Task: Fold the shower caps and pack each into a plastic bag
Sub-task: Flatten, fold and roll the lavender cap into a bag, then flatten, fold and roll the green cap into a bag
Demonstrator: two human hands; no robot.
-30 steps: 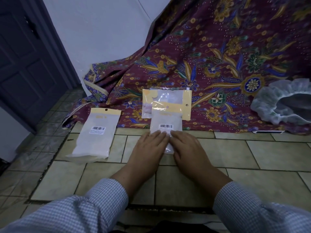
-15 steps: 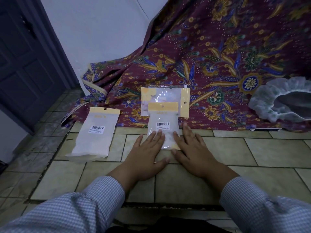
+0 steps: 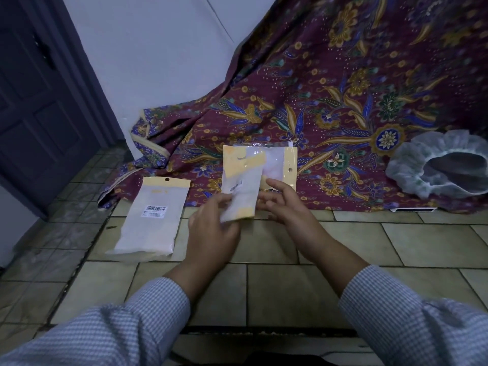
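My left hand (image 3: 211, 233) grips a small plastic bag (image 3: 244, 192) with a yellow header and a white folded cap inside, lifted off the tiles and tilted. My right hand (image 3: 284, 204) hovers just right of that bag with fingers loosely spread, holding nothing that I can see. Behind them another yellow-edged bag (image 3: 280, 161) lies flat on the patterned cloth. A larger packed bag (image 3: 154, 220) with a barcode lies on the tiles to the left. One unfolded white shower cap (image 3: 433, 169) sits on the cloth at the far right.
A maroon floral cloth (image 3: 343, 101) drapes from the wall down onto the floor. Beige tiles (image 3: 369, 247) spread in front of me. A dark door (image 3: 39, 101) stands at the left, and a thin white flat object (image 3: 412, 210) lies under the cloth's edge.
Both hands were pressing the small bag flat on the floor. Now my left hand has lifted it off the tiles and tilted it, and my right hand has come off it.
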